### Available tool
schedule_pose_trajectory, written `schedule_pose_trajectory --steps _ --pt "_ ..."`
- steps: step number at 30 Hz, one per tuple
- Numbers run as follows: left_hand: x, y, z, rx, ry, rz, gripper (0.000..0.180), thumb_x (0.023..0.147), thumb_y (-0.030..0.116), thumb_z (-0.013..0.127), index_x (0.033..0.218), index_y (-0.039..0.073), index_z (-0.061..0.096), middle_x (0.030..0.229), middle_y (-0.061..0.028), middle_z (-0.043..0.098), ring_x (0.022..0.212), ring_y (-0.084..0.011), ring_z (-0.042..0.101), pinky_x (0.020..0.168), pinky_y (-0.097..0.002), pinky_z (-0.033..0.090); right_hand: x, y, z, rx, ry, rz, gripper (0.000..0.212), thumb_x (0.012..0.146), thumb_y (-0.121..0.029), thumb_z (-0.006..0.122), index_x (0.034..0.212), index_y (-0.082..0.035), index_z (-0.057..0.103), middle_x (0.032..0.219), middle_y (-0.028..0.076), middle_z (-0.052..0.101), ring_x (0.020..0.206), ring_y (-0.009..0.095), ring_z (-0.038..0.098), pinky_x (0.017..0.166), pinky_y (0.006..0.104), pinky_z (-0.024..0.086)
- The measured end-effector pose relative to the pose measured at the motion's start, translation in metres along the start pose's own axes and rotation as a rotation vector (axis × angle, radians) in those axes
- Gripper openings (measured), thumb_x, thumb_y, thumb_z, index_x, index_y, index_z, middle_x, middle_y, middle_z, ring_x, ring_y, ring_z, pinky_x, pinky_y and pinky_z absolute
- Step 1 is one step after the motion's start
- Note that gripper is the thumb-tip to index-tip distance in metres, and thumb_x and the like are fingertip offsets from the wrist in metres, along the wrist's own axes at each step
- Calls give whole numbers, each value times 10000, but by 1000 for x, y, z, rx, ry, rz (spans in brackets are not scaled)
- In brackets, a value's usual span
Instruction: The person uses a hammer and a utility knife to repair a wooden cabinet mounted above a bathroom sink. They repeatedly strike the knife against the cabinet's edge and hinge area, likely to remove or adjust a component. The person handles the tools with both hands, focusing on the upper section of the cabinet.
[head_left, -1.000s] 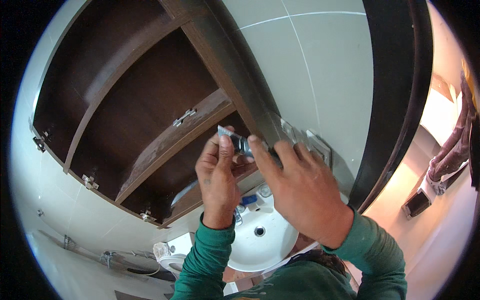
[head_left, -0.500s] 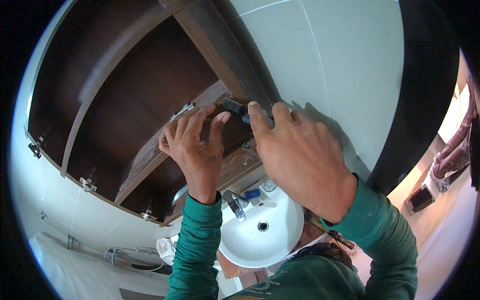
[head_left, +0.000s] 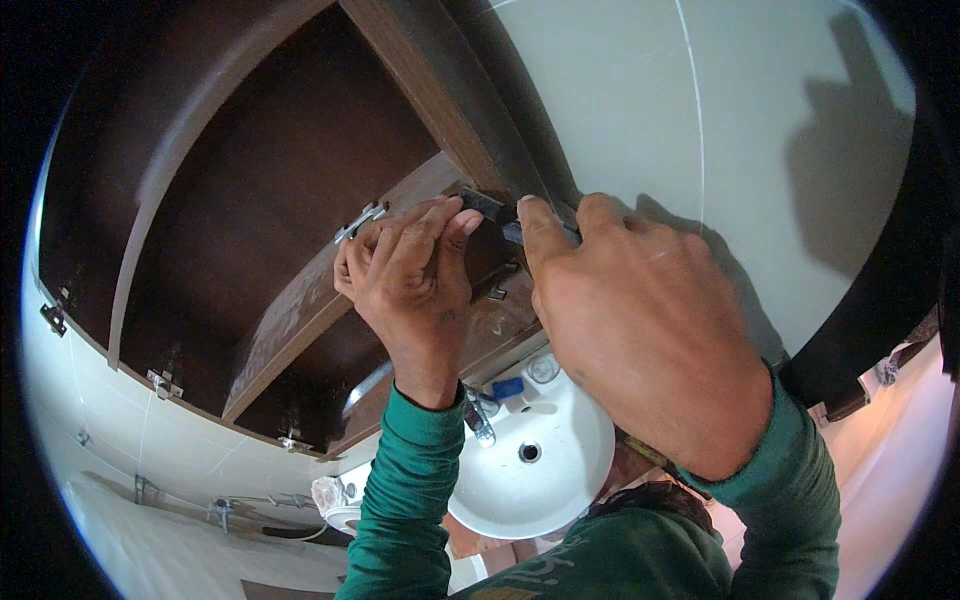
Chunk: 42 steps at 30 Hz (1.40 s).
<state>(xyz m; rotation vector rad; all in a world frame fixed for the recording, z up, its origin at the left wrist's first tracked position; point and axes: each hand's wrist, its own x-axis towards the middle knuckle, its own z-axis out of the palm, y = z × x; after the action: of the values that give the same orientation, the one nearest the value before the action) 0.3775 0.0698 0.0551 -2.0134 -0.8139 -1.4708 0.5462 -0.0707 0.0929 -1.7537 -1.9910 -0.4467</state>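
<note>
My right hand [head_left: 650, 310] is wrapped round a dark, blocky tool [head_left: 487, 206] with a black front end; the hand hides most of it, so its kind does not show. The front end points left at the wooden frame of a dark brown cabinet [head_left: 400, 90]. At that end my left hand [head_left: 410, 270] is closed, thumb and forefinger pinched together close to the tool's tip. What lies between those fingertips is too small to make out. A metal hinge [head_left: 360, 222] sits on the cabinet divider just beyond my left fingers, and another metal fitting [head_left: 503, 282] shows between my hands.
Below my hands is a white washbasin [head_left: 560, 480] with a chrome tap [head_left: 480, 418] and a small blue object [head_left: 508, 388] on its rim. More hinges [head_left: 165, 383] stick out along the cabinet's front edge. A pale tiled wall [head_left: 640, 110] rises on the right.
My left thumb and forefinger, apart before, have come together by the tool's tip. My view has shifted slightly, and a large shadow now shows on the wall at the upper right.
</note>
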Motion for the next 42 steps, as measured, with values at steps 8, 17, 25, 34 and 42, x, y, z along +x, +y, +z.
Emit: schedule_pose_trajectory --steps 8,17,25,34,42 --pt "1 0 2 -20 0 -33 103 904 236 867 1004 223 847 1000 66 811 986 -182 666 1052 -444 397 4 -5 -11 36 -24 39 416 990 -188 676 1320 65 668 991 251 734 841 358 785 738 431 654" --pt "7 2 0 13 -21 36 139 877 108 842 997 179 846 1010 4 819 935 -231 707 935 -370 486 9 13 4 33 170 -49 324 1019 -195 614 1259 7 693 916 235 732 821 415 752 742 489 617" --pt "17 19 -24 105 -21 12 170 921 226 847 1064 138 821 1058 -50 797 1040 -265 677 1024 -462 428 -70 -13 -32 347 171 225 341 1029 -108 596 1335 24 666 922 274 676 813 444 716 739 502 571" --pt "16 18 17 83 6 41 113 916 227 843 969 140 794 1035 -32 786 1144 -288 654 1117 -540 367 -140 -9 -15 713 179 328 411 998 -76 604 1390 44 637 923 236 647 781 392 668 750 433 547" --pt "1 4 29 116 92 248 185 911 147 823 1078 116 751 1213 -46 724 1300 -329 607 1251 -701 223 -153 14 12 765 306 138 487 979 -63 650 1440 83 590 926 219 655 728 342 652 691 425 551"
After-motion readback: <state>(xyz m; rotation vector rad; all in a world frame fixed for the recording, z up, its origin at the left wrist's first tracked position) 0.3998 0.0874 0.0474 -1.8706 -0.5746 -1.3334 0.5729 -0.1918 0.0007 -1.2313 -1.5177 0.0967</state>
